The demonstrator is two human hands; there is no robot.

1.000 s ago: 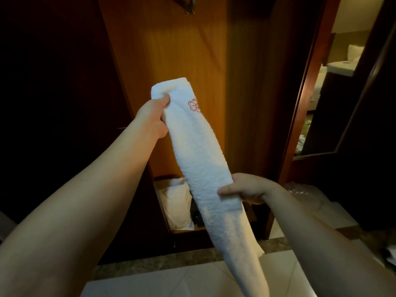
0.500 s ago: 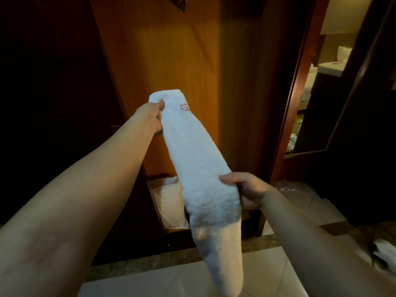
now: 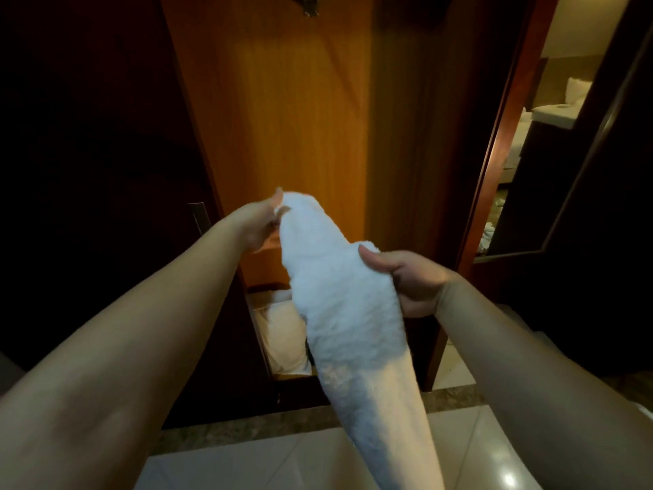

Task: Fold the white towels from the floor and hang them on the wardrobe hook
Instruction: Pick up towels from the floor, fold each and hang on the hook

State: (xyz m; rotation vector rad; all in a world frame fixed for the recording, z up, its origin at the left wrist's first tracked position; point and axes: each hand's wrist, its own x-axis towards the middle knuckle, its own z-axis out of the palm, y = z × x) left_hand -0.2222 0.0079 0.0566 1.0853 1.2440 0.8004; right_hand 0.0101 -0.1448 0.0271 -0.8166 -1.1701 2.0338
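Observation:
A long white towel (image 3: pixel 339 298), folded into a narrow strip, hangs between my two hands in front of the wooden wardrobe panel (image 3: pixel 282 111). My left hand (image 3: pixel 259 224) pinches its upper end. My right hand (image 3: pixel 410 277) grips the strip at its right edge near the middle, thumb on top. The lower end of the towel drops toward the bottom of the frame. The metal hook (image 3: pixel 311 5) shows at the top edge of the panel, well above the towel.
A white pillow or bundle (image 3: pixel 282 337) lies in the low wardrobe compartment behind the towel. Dark wardrobe doors stand at the left. A red-brown door frame (image 3: pixel 494 136) and a mirror are at the right. Pale floor tiles (image 3: pixel 247 465) lie below.
My left hand has dropped lower with the towel's upper end. My right hand has risen, so the strip bends between them. The embroidered mark no longer shows.

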